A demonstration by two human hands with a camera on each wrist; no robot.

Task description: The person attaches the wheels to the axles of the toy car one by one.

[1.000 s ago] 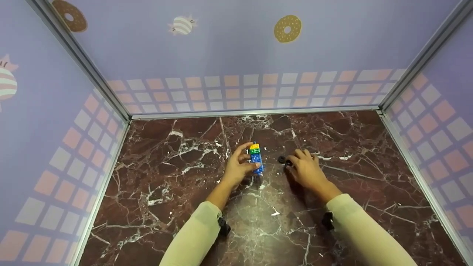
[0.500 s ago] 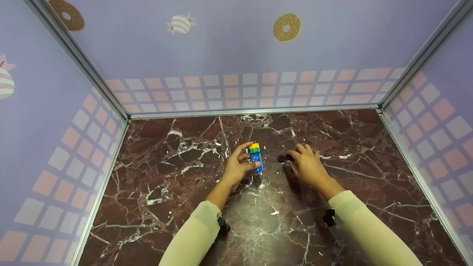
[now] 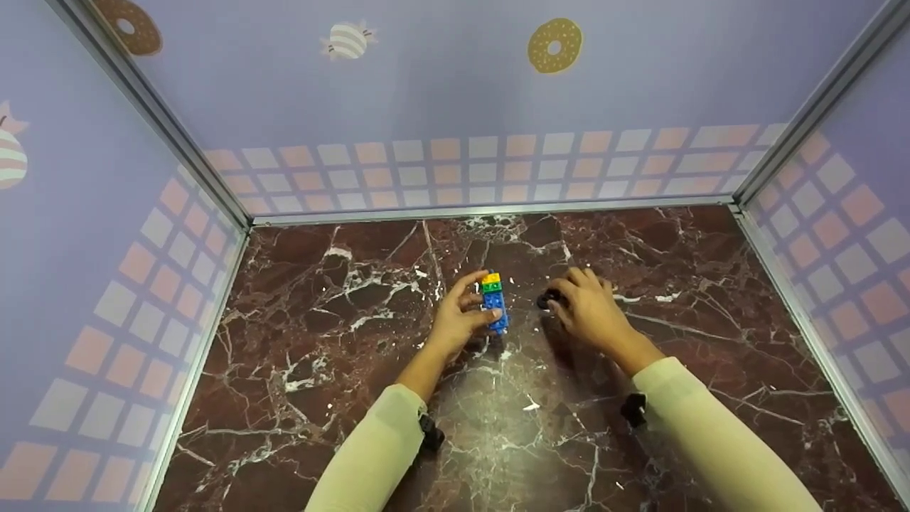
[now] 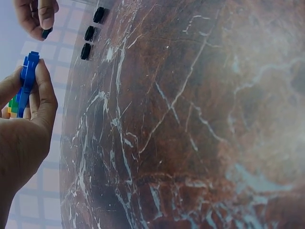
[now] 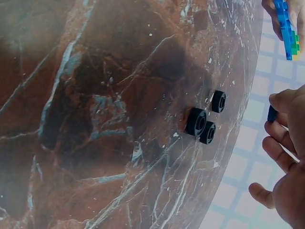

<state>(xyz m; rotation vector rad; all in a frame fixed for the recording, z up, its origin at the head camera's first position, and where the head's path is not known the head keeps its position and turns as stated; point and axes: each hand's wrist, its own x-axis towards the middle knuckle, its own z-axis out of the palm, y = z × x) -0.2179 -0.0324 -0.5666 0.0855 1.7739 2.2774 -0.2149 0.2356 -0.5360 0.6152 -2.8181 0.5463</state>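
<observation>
My left hand (image 3: 455, 318) grips a toy-brick build (image 3: 493, 302) between thumb and fingers. Its long blue part lies nearest me, with green and yellow bricks at the far end. Side-on in the left wrist view, the blue part (image 4: 28, 78) has studs and knobs along it. To the right, my right hand (image 3: 591, 307) pinches a small black toy wheel (image 5: 272, 113) between thumb and index finger, the other fingers loosely bent. Three black wheels (image 5: 195, 121) stand on the table below that hand; in the head view the fingers partly hide them.
The table (image 3: 298, 327) has a dark red marble pattern with white veins. Lilac panels (image 3: 455, 92) with metal edging enclose it at the back and both sides. A small white scrap (image 3: 531, 407) lies on the table between the forearms.
My right hand has shifted slightly, and the wheel at its fingertips now overlaps the loose wheels in the head view. My left hand still holds the brick build in nearly the same place.
</observation>
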